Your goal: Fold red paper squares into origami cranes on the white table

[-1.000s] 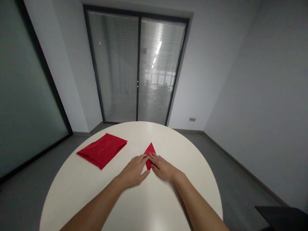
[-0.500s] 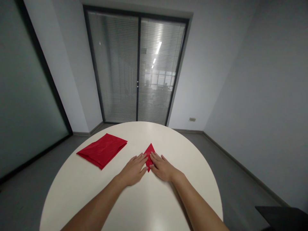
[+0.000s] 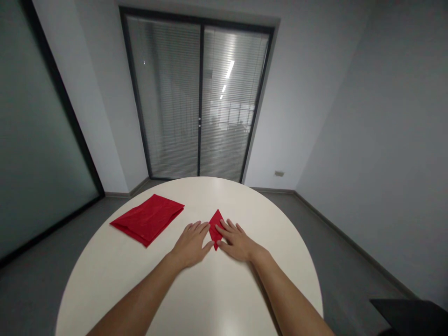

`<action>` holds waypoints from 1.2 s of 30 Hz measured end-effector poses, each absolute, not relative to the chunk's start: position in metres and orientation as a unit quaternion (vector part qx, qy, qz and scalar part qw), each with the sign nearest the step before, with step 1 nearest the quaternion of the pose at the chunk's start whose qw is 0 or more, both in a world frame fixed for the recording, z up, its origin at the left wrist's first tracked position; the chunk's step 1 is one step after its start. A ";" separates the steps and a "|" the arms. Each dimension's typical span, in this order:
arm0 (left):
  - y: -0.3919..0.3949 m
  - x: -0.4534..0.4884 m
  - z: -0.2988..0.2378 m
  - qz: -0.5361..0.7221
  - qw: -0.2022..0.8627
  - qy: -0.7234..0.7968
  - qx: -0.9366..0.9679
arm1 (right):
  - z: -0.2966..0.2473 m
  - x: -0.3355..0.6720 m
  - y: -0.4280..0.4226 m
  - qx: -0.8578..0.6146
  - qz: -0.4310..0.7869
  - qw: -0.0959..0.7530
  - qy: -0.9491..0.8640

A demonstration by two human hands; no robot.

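Note:
A small piece of red paper (image 3: 214,224), folded into a narrow kite shape, lies flat on the white round table (image 3: 196,298) between my hands. My left hand (image 3: 192,242) rests at its left edge, fingers stretched out and the thumb tip by the lower point. From the right, my right hand (image 3: 235,241) lies with its fingers spread over the paper's right side, its fingertips covering part of it. Neither hand grips anything. Farther left on the table is a larger folded sheet of red paper (image 3: 149,219), apart from both hands.
Beyond the table's far edge stand glazed doors (image 3: 199,102) with blinds. A frosted glass panel (image 3: 42,140) is at the left, and a dark object (image 3: 413,315) sits at the lower right. A small wall plate (image 3: 279,173) is low on the back wall.
My left hand has slid slightly left off the paper, uncovering more of it. The right hand's fingers have shifted and spread a little more. The larger red sheet stays put.

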State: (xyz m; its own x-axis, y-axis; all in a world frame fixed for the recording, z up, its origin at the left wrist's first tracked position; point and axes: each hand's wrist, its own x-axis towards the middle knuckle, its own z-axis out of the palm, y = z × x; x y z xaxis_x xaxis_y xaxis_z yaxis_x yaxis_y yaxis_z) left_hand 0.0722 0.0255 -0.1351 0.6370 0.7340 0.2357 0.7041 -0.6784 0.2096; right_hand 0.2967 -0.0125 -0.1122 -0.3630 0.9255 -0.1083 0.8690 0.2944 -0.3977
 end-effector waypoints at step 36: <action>0.020 0.073 -0.125 0.294 0.075 0.323 0.897 | -0.119 0.303 -0.007 -0.495 0.085 0.275 -0.820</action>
